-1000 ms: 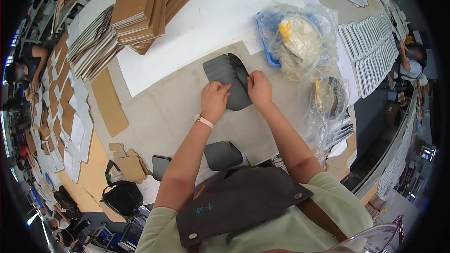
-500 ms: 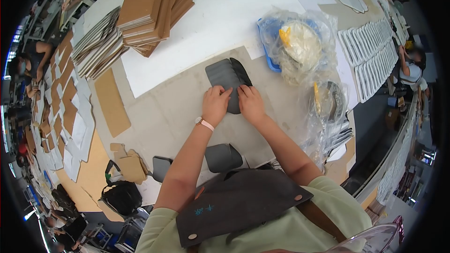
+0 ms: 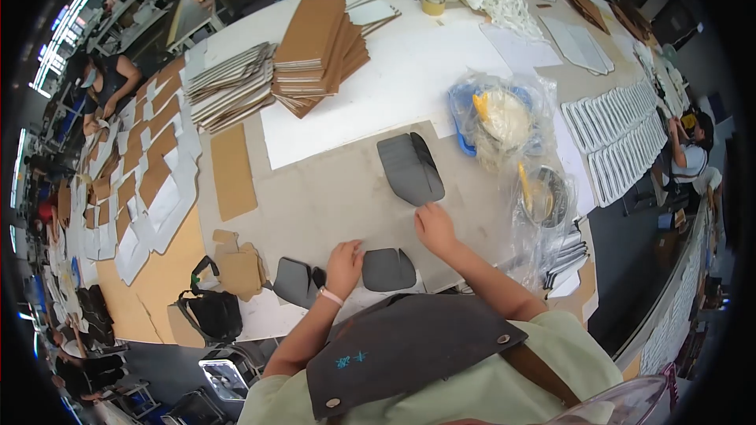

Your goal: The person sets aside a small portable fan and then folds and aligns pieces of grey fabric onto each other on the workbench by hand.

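Observation:
A dark grey rounded panel with a folded black flap along its right side lies on the grey work surface. Just below its lower edge is my right hand, its fingers curled in and nothing visible in them. My left hand, nearer my body, holds nothing I can see; its fingers are loosely bent and partly apart. It is between two more dark grey pieces: one close by on its right, the other on its left, with a black edge by my wrist.
Stacks of brown panels and pale sheets stand back left, beside a flat tan board. To the right are a blue basket with plastic bags, a second bagged container and rows of white pieces. Several people work around.
Both hands have let go of the flapped grey panel and drawn back toward my body, the left one farther. The panel stays on the surface. My view has tilted up.

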A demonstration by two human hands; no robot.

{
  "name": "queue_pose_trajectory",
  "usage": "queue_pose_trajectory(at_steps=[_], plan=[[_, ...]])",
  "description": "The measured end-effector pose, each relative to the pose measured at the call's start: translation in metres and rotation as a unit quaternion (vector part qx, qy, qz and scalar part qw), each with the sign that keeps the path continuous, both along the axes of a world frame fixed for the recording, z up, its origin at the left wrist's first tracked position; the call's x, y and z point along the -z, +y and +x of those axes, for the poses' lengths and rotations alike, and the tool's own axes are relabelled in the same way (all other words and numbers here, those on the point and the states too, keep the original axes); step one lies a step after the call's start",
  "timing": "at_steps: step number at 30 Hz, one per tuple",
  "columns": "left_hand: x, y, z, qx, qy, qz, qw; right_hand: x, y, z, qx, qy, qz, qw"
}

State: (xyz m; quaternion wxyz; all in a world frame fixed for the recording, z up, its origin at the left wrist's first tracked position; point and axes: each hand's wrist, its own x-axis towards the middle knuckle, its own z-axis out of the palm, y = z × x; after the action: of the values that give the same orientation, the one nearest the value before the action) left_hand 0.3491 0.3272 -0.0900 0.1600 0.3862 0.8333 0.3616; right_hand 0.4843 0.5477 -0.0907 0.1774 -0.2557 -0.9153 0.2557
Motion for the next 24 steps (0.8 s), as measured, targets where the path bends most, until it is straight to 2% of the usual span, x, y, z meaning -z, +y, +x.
queue_pose_trajectory(at_steps=[1, 3, 5, 6, 8, 10, 11, 14, 16, 19, 22, 23, 24], plan=[[0.0, -0.01, 0.014, -0.053, -0.051, -0.026, 0.997, 0.007, -0.015, 0.011, -0.004, -0.019, -0.057, 0.998], [0.015, -0.023, 0.033, -0.12, -0.156, -0.041, 0.98, 0.005, -0.046, 0.028, -0.002, -0.147, -0.201, 0.968], [0.047, -0.031, 0.043, -0.148, -0.26, -0.022, 0.954, -0.002, -0.075, 0.041, -0.023, -0.159, -0.106, 0.981], [0.044, -0.032, 0.048, -0.139, -0.309, -0.009, 0.941, -0.005, -0.086, 0.044, -0.033, -0.163, -0.061, 0.984], [0.033, -0.026, 0.053, -0.118, -0.406, 0.012, 0.906, -0.001, -0.093, 0.043, -0.044, -0.198, -0.054, 0.978], [0.033, -0.023, 0.057, -0.087, -0.366, -0.033, 0.926, 0.012, -0.087, 0.038, -0.042, -0.223, -0.063, 0.972], [0.033, -0.021, 0.055, -0.07, -0.346, -0.055, 0.934, 0.015, -0.082, 0.037, -0.03, -0.227, -0.102, 0.968], [0.027, -0.019, 0.053, -0.013, -0.221, -0.113, 0.969, 0.014, -0.078, 0.038, 0.058, -0.16, -0.129, 0.977], [0.049, -0.023, 0.058, -0.045, -0.201, -0.07, 0.976, 0.009, -0.081, 0.047, 0.091, -0.083, -0.095, 0.988], [0.041, -0.023, 0.061, -0.111, -0.4, -0.025, 0.909, 0.015, -0.084, 0.059, 0.125, -0.094, -0.128, 0.979], [0.029, -0.018, 0.067, -0.142, -0.541, 0.005, 0.829, 0.016, -0.089, 0.062, 0.121, -0.129, -0.158, 0.971], [0.025, -0.015, 0.067, -0.127, -0.55, -0.007, 0.825, 0.013, -0.089, 0.061, 0.103, -0.127, -0.169, 0.972], [0.029, -0.013, 0.069, -0.118, -0.524, -0.006, 0.843, 0.009, -0.089, 0.06, 0.086, -0.125, -0.18, 0.972]])
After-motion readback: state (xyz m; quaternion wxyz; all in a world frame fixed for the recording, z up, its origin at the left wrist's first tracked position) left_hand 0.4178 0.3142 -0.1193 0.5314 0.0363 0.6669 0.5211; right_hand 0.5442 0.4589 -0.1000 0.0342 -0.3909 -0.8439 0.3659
